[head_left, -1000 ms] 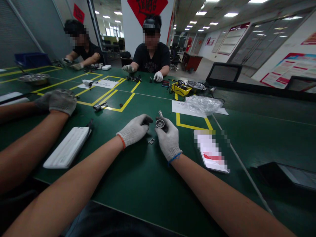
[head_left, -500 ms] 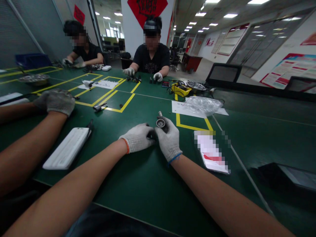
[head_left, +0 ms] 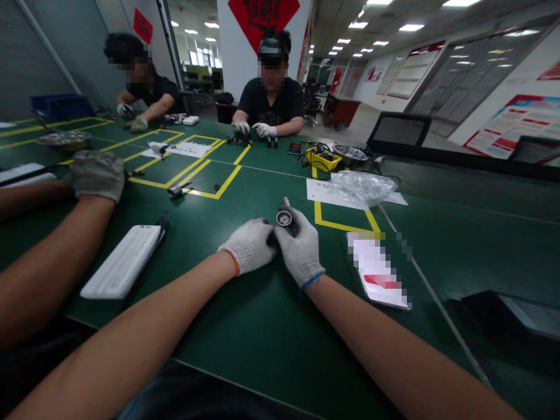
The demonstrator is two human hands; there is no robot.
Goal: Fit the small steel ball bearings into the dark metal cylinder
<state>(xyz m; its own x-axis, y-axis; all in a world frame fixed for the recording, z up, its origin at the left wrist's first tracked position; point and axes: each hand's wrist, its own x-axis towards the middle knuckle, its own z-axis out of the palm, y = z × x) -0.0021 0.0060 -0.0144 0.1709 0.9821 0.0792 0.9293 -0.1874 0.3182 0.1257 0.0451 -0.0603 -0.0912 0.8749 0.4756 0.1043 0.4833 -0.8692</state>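
Observation:
In the head view my right hand (head_left: 300, 248), in a white knit glove with a blue cuff edge, is closed around a round metal part (head_left: 284, 218). The part has a ring-shaped open end facing me and a small shiny stub above it. My left hand (head_left: 251, 245), gloved with an orange cuff edge, meets the right hand just below the part. Its fingers are curled and pinched together at the dark-stained tips. Whatever those fingertips hold, if anything, is hidden.
A phone (head_left: 380, 271) lies right of my hands, a white power bank (head_left: 122, 262) left. Beyond are a plastic bag (head_left: 363, 186), a yellow tray (head_left: 322, 160) and a metal cylinder part (head_left: 177, 191). A neighbour's gloved hand (head_left: 97, 175) works at left; two people sit opposite.
My left hand has shifted slightly right, closer against the right hand. Across the table, the middle person's hands have come together over the small dark parts.

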